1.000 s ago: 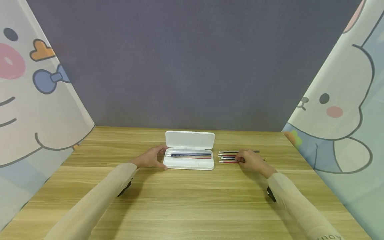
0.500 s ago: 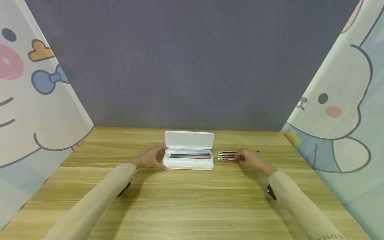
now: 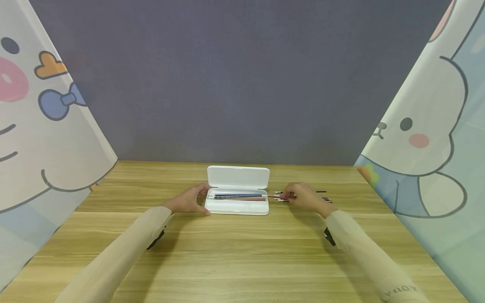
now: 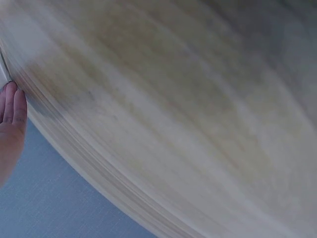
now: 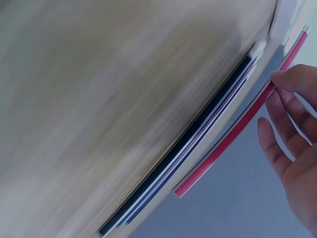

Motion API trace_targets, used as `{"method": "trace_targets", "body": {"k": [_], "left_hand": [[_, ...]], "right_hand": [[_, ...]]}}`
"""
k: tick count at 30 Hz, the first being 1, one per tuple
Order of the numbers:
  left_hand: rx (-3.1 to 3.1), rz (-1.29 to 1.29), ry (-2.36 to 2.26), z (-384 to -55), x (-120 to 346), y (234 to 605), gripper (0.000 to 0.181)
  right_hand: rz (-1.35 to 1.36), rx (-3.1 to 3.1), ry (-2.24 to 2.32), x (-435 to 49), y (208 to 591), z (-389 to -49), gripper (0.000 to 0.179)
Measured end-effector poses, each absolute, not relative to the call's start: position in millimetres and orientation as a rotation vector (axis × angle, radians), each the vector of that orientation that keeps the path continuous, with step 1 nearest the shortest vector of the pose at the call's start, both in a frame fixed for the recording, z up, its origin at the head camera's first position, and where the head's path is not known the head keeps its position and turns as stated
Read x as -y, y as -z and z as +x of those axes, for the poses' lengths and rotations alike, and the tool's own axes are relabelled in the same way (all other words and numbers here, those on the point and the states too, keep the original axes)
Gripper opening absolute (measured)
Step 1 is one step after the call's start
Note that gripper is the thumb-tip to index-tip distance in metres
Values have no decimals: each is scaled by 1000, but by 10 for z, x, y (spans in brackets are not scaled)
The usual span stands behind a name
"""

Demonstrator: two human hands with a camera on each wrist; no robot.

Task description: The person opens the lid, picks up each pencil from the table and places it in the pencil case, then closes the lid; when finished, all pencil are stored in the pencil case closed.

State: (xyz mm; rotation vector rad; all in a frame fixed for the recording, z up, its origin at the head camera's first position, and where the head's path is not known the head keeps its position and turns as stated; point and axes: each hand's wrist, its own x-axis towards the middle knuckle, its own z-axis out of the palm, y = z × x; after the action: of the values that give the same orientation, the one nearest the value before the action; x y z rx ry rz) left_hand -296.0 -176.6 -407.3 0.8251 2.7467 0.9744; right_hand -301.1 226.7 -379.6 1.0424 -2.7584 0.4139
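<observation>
My right hand (image 3: 305,197) pinches a red pencil (image 5: 223,144) between thumb and fingers. The pencil's eraser end points left and overlaps the right edge of an open white pencil case (image 3: 227,206) in the head view. Inside the case, several pencils (image 3: 238,195), dark blue ones among them, lie lengthwise along the back. At the case's left end my left hand (image 3: 189,199) holds it, thumb at the front corner and fingers towards the back. Straight fingers (image 4: 20,106) show at the case's edge in the left wrist view.
Loose pencils (image 5: 173,158) lie side by side on the wooden table (image 3: 242,256), under and behind my right hand. One dark pencil (image 3: 320,191) lies farthest back. The case's lid (image 3: 238,177) stands raised. A grey panel (image 3: 242,84) rises behind the table.
My right hand has picked up the red pencil from the group on the table and moved left with it to the case's right edge. The left hand stays at the case.
</observation>
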Motion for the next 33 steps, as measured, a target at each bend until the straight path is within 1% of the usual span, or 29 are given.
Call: {"method": "trace_targets", "body": {"k": [11,26,33], "left_hand": [[-2726,823,-987,-2921,1751,4029,81],[-2736,814,-982,-2955,1765,4062,82],[-2733,812,-998,-2961,1759,4069,81]], "right_hand": [[1157,2681,-381,-1751,3809,-3086,12],[1257,2665,-379,-1127,3754,-3203,15],[1291,2684,-307,-889,3739,-3241,17]]}}
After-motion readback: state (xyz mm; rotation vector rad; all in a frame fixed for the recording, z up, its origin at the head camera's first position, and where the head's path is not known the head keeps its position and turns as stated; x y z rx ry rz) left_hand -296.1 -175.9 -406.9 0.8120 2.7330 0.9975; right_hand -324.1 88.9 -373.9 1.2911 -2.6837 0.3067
